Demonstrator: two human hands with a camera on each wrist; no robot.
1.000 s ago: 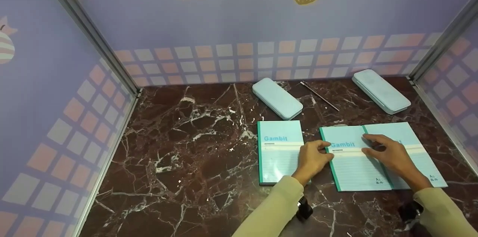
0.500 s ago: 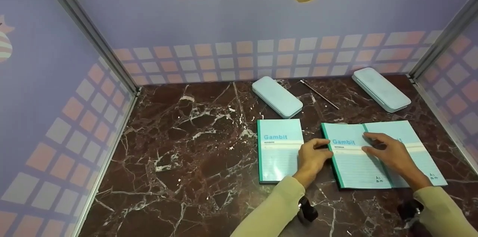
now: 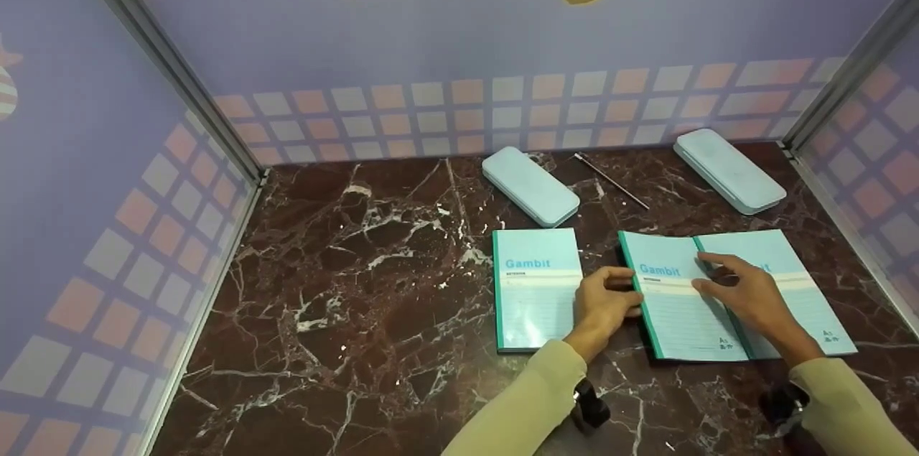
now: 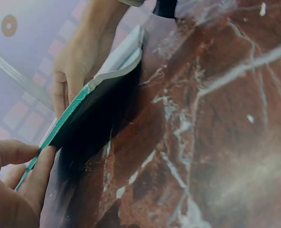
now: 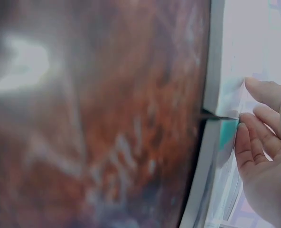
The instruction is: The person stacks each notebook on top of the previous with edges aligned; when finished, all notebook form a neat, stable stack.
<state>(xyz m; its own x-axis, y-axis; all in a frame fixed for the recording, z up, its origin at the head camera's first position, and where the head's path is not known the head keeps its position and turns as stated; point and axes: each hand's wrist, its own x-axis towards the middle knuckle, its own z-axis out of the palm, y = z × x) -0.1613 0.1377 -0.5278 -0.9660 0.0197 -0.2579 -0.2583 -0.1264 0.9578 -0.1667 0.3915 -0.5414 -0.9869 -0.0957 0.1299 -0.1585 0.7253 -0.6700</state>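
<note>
Three pale blue notebooks with green spines and "Gambit" on the cover lie in a row in the head view. My left hand (image 3: 603, 305) pinches the spine of the middle notebook (image 3: 678, 323) between thumb and fingers. In the left wrist view that green spine (image 4: 67, 118) is tilted up, with dark shadow under it. My right hand (image 3: 747, 294) lies over the seam between the middle notebook and the right notebook (image 3: 804, 255). Its fingertips touch the covers there, loosely bent, as the right wrist view shows. The left notebook (image 3: 535, 312) is flat beside my left hand.
Two light blue pencil cases, one (image 3: 531, 187) behind the left notebook and one (image 3: 731, 172) at the back right, lie on the marble table (image 3: 359, 312). A thin pen (image 3: 612, 181) lies between them. Patterned wall panels (image 3: 445, 25) close off the back and sides.
My left fingers have closed on the middle notebook's spine, and its left edge has risen off the table. The right hand stays almost where it was.
</note>
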